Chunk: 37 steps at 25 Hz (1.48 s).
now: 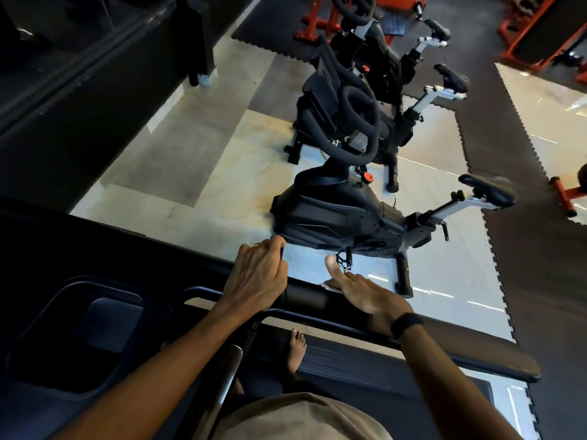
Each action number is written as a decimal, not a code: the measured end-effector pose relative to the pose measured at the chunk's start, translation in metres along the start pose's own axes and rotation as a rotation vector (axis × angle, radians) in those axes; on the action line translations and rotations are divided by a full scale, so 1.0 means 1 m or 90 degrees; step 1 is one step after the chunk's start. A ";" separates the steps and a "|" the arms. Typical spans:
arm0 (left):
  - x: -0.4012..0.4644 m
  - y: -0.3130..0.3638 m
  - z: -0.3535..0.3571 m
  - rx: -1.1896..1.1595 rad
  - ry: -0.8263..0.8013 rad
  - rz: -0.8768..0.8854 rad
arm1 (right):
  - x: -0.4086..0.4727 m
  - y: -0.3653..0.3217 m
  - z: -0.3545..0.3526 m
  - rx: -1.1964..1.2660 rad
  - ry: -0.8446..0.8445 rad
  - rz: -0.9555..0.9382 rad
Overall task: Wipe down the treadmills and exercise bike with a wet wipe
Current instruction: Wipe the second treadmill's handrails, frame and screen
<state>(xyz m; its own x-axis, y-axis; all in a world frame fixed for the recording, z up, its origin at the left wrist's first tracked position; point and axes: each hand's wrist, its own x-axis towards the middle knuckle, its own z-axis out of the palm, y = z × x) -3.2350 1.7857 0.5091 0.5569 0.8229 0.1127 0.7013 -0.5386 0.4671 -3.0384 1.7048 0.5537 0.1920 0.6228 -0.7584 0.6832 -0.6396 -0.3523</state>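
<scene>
Wipe (330,285) mostly hidden under right hand (365,296); left hand (257,274) grips handrail (305,296).

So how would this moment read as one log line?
left hand: gripping treadmill rail | right hand: pressing wipe on rail | bike: untouched

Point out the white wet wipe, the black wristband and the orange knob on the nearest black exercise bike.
white wet wipe (330,284): head view, the edge showing beside the right hand.
black wristband (406,323): head view, the band's top on the right wrist.
orange knob (367,177): head view, the knob's round face on the nearest bike.
</scene>
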 end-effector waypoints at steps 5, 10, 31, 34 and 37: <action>-0.001 0.000 0.000 -0.068 -0.001 0.008 | 0.015 -0.040 0.018 -0.055 -0.038 0.001; 0.004 -0.006 -0.003 -0.217 0.011 -0.094 | -0.032 -0.002 0.027 0.024 0.049 -0.174; 0.026 0.041 0.033 -0.233 -0.090 -0.002 | -0.022 0.029 0.066 -0.193 0.266 -0.179; 0.027 0.036 0.032 -0.228 -0.074 -0.014 | -0.045 0.047 0.098 -0.263 0.359 -0.286; 0.028 0.036 0.032 -0.212 -0.070 -0.016 | -0.060 0.084 0.083 -0.299 0.400 -0.242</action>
<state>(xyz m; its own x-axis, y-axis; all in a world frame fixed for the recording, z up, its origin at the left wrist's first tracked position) -3.1803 1.7839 0.5012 0.5988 0.8008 0.0104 0.5422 -0.4149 0.7307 -3.0509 1.5765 0.5240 0.1503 0.9782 -0.1434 0.9732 -0.1719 -0.1529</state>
